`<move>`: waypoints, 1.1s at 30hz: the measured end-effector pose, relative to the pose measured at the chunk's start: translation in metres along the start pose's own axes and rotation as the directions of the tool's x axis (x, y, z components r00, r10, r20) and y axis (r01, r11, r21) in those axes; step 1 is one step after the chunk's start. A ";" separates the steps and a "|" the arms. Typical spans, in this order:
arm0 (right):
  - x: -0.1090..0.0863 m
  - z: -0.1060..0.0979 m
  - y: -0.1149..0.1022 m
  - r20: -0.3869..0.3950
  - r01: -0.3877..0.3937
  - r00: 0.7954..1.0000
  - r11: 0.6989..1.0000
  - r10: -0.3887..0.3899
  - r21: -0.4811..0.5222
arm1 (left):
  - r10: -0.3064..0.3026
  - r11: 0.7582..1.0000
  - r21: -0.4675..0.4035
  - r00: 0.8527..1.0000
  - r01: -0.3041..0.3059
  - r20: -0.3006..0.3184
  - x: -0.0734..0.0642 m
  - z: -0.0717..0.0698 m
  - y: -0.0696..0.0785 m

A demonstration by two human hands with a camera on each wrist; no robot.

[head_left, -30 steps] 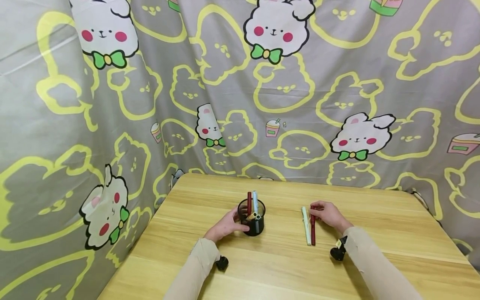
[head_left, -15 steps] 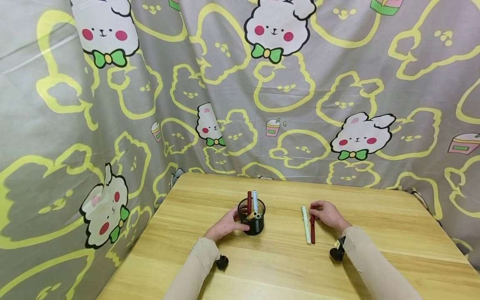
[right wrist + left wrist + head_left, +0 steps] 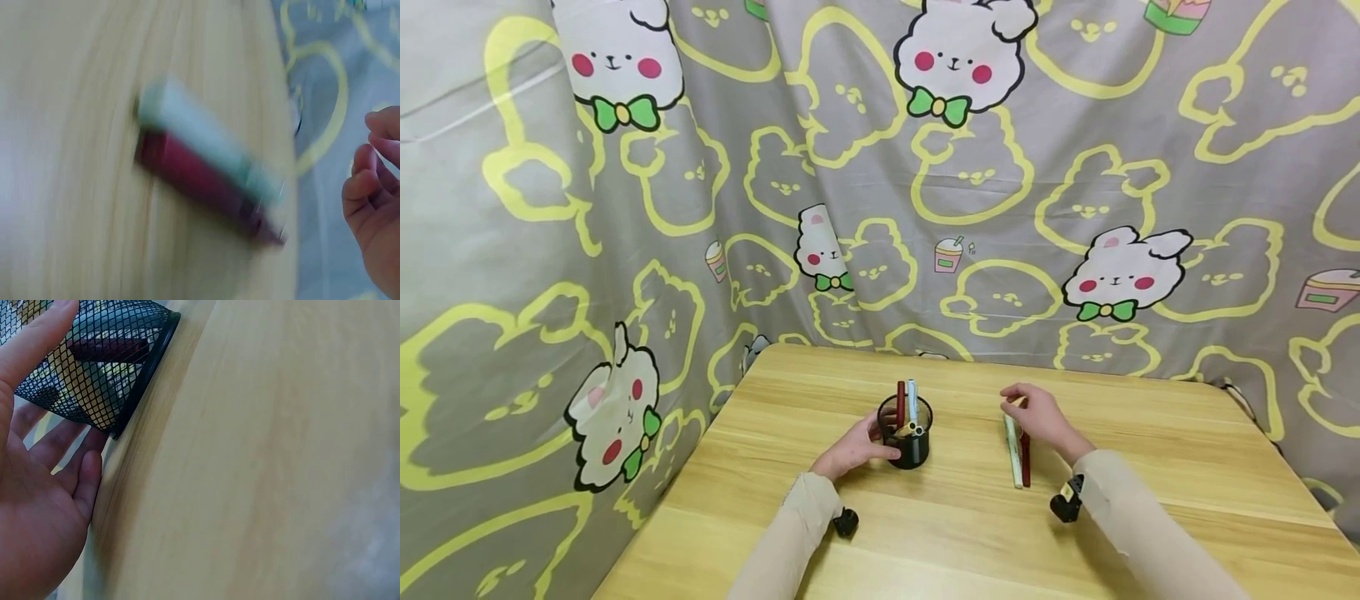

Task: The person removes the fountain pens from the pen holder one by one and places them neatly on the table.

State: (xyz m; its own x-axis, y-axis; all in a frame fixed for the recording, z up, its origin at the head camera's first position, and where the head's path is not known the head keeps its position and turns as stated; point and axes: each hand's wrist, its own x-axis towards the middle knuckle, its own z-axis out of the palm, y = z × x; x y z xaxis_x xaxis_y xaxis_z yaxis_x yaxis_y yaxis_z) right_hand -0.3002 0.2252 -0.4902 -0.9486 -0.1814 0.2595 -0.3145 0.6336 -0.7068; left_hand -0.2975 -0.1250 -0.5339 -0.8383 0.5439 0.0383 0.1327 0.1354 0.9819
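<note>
My left hand (image 3: pixel 853 447) holds a black mesh pen cup (image 3: pixel 913 454) upright on the table. In the left wrist view the thumb lies along one side of the mesh (image 3: pixel 103 369), and the fingers reach round the other. A dark red pen (image 3: pixel 900 398) and a light blue pen (image 3: pixel 912 402) stick up from the cup. To the right, a pale green pen (image 3: pixel 1014 458) and a second dark red pen (image 3: pixel 1026 468) lie side by side. Over their far ends is my right hand (image 3: pixel 1039 418), fingers loosely bent, nothing between them. The right wrist view shows both pens blurred.
The wooden table (image 3: pixel 940 533) reaches back to a grey patterned curtain (image 3: pixel 865 167), which also hangs along the left side. A small black camera (image 3: pixel 1066 504) sits on the right wrist, another (image 3: pixel 846 522) on the left.
My right hand has let go of the dark red pen on the table and moved left, over the far end of the pale green pen. The left hand keeps hold of the cup.
</note>
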 end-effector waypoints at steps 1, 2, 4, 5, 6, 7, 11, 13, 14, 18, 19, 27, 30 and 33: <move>0.000 0.003 -0.008 0.014 0.018 1.000 1.000 -0.018 0.015 | -0.001 1.000 0.004 1.000 0.001 0.000 0.000 0.000 0.001; -0.001 0.007 -0.016 0.031 0.035 0.999 0.999 -0.036 0.032 | -0.003 1.000 0.008 1.000 0.003 0.001 0.000 0.000 0.001; -0.002 0.016 -0.032 0.071 0.072 0.995 0.996 -0.077 0.061 | -0.018 1.000 0.007 1.000 0.018 -0.001 0.000 -0.001 0.003; -0.004 0.020 -0.041 0.093 0.094 0.991 0.993 -0.101 0.075 | -0.022 1.000 0.006 1.000 0.022 -0.001 0.000 -0.001 0.003; -0.005 0.024 -0.048 0.107 0.109 0.987 0.990 -0.118 0.086 | -0.025 1.000 0.001 1.000 0.025 -0.001 0.000 -0.001 0.003; -0.006 0.029 -0.056 0.121 0.130 0.983 0.987 -0.141 0.096 | -0.028 1.000 -0.001 1.000 0.028 -0.001 0.000 -0.002 0.003; -0.011 0.044 -0.081 0.161 0.213 0.959 0.966 -0.235 0.146 | -0.021 1.000 -0.012 1.000 0.021 0.009 0.001 -0.003 0.003; -0.012 0.051 -0.088 0.173 0.249 0.945 0.955 -0.276 0.163 | -0.014 1.000 -0.008 1.000 0.014 0.013 0.001 -0.004 0.002; -0.012 0.054 -0.090 0.177 0.263 0.940 0.949 -0.293 0.171 | -0.010 1.000 -0.001 1.000 0.010 0.013 0.001 -0.004 0.001; -0.011 0.066 -0.093 0.164 0.296 0.932 0.939 -0.324 0.176 | -0.002 1.000 0.012 1.000 0.002 0.010 0.001 -0.003 0.001; -0.011 0.069 -0.093 0.154 0.299 0.933 0.938 -0.326 0.176 | 0.003 1.000 0.012 1.000 -0.003 0.010 0.001 -0.003 0.002; -0.008 0.079 -0.092 0.109 0.297 0.941 0.938 -0.319 0.177 | 0.017 1.000 -0.015 1.000 -0.016 0.010 0.003 -0.003 0.002; -0.007 0.081 -0.092 0.111 0.285 0.945 0.942 -0.306 0.176 | 0.000 1.000 -0.013 1.000 0.001 0.015 0.003 -0.003 0.001; -0.007 0.083 -0.091 0.112 0.272 0.949 0.946 -0.294 0.174 | -0.008 1.000 -0.021 1.000 0.009 0.021 0.002 -0.003 0.002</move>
State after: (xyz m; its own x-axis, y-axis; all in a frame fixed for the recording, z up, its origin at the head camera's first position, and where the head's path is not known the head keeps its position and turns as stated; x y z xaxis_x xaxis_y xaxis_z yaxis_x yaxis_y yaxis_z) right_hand -0.2677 0.1063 -0.4819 -0.8121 -0.4429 0.3800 -0.5622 0.4193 -0.7128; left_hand -0.3004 -0.1257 -0.5318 -0.8281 0.5599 0.0261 0.1141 0.1228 0.9858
